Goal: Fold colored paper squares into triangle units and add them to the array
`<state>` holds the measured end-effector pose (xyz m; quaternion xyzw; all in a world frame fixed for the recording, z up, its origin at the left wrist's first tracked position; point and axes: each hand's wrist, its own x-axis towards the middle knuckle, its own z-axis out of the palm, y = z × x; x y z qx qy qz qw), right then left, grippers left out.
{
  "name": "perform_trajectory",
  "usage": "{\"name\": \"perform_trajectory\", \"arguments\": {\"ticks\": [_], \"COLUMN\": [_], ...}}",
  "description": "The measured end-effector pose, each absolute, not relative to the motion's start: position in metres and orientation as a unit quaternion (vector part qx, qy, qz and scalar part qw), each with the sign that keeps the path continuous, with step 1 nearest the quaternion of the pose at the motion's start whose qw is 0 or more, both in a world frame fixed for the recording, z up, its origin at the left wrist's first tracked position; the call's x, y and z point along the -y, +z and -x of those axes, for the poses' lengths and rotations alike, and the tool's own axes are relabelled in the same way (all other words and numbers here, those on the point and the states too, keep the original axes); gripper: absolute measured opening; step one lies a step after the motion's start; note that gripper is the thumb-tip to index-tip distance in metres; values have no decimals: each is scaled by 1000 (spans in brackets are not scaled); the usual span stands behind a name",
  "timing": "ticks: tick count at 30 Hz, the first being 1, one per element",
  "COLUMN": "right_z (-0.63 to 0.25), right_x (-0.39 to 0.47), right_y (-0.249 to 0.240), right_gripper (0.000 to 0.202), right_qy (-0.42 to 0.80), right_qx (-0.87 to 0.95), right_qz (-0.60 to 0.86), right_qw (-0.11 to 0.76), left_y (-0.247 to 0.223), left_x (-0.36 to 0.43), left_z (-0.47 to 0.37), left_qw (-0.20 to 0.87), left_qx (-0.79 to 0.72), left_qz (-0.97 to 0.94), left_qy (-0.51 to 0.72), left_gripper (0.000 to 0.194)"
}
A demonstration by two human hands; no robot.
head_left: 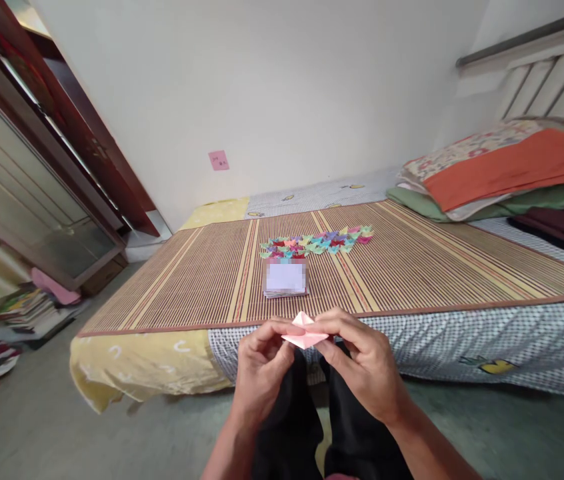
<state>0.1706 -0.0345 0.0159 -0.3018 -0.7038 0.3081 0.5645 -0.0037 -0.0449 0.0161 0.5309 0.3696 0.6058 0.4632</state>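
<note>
A small folded pink paper (305,339) is held up over my lap, in front of the bed's near edge. My left hand (263,360) pinches its left side between thumb and fingers. On the right side, my right hand (359,353) grips it the same way, fingertips on top and thumb below. Beyond my hands, a stack of paper (286,279) lies on the striped mat (202,280). Right behind the stack, several small folded papers (335,241) in many colours stand in rows on the mat.
Folded bedding with an orange part (512,170) lies at the bed's right end. A pink note (219,160) is stuck on the white wall. Books and papers (25,307) are piled at the far left, near a dark red door frame (127,193).
</note>
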Motion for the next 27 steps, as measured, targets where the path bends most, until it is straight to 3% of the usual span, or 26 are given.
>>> {"name": "perform_trajectory", "arguments": {"ticks": [10,15,21,27], "right_z": [-169,-168,-165,-159], "right_x": [31,29,29,32], "right_y": [10,8,6,3], "right_gripper": [16,12,15,16], "right_qy": [275,295,367,352], "right_qx": [701,687,646,640], "right_qz": [299,310,309,322], "right_qw": [586,587,593,602], "left_y": [10,15,12,2], "left_x": [42,44,45,46], "left_z": [3,6,2,-4], "left_qw": [437,367,389,391], "left_qx": [-373,-394,-411,-412], "left_qz": [-556,-619,-592,-555], "left_qy": [601,571,573,607], "left_gripper": [5,19,16,7]}}
